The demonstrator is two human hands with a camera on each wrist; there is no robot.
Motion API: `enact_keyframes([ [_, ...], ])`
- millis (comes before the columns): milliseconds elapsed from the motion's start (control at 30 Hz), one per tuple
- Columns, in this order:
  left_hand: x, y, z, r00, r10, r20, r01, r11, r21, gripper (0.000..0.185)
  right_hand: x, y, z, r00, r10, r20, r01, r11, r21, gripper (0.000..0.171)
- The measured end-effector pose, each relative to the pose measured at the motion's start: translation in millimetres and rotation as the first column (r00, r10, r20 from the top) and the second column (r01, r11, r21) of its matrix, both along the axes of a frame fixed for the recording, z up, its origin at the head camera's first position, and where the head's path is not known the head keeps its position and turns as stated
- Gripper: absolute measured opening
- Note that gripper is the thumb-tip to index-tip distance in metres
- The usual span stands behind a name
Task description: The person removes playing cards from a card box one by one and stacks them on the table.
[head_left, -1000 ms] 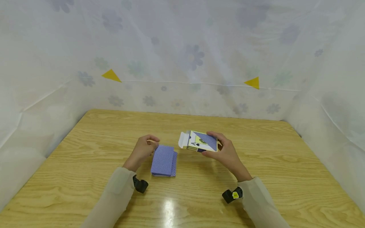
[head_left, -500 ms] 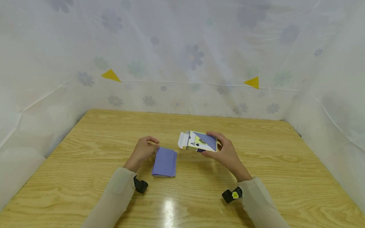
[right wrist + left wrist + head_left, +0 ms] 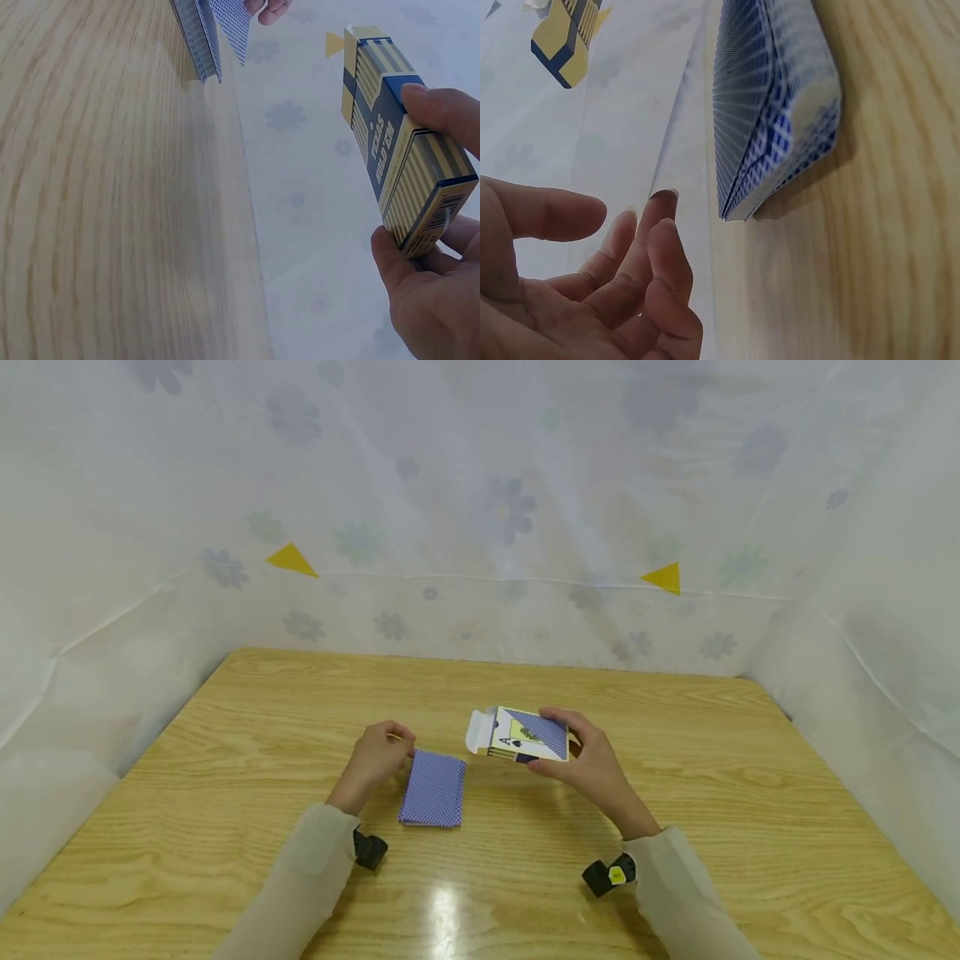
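Note:
A deck of playing cards (image 3: 433, 789), backs up in a blue checked pattern, lies on the wooden table (image 3: 300, 693). Beside its far left corner is my left hand (image 3: 375, 760); in the left wrist view the hand's fingers are loosely bent, the thumb is apart from them and nothing is between. My right hand (image 3: 592, 764) grips a card box (image 3: 528, 733) above the table, thumb on one side and fingers on the other. The box's white end flap (image 3: 478, 732) stands open, pointing left toward the deck. Striped sides and a barcode show in the right wrist view (image 3: 444, 211).
Pale flowered sheeting (image 3: 465, 510) rises behind the table and along both sides. Two yellow triangles (image 3: 292, 561) are fixed to the back sheet. A small black camera sits on each wrist over beige sleeves (image 3: 300, 868).
The upper cards, earlier offset left, have slid right and now line up with the lower ones. My left hand has shifted slightly nearer me; my right hand and the box moved a little left.

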State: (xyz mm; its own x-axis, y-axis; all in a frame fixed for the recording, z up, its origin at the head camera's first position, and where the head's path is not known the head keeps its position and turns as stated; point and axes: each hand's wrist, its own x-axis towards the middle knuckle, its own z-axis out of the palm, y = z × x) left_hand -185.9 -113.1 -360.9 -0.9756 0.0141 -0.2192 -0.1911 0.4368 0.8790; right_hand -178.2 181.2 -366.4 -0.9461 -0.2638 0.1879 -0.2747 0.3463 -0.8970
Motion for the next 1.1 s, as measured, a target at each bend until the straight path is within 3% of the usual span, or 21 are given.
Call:
enact_keyframes([
  [400, 3.3, 1, 0.7, 0.998, 0.000, -0.060, -0.006, 0.996, -0.094, 0.026, 2.0, -1, 2.0, 1.000, 0.009, -0.001, -0.009, 1.000, -0.009, 0.066],
  [667, 2.3, 2, 0.8, 0.996, -0.012, -0.087, 0.003, 0.994, -0.106, 0.027, 0.5, 0, 0.6, 1.000, 0.015, -0.010, -0.015, 1.000, -0.003, 0.068],
  [1100, 7.5, 21, 12.3, 0.994, -0.065, -0.085, 0.070, 0.996, 0.054, 0.026, 2.5, -8, -2.4, 0.999, 0.051, -0.004, -0.051, 0.998, -0.041, 0.070],
])
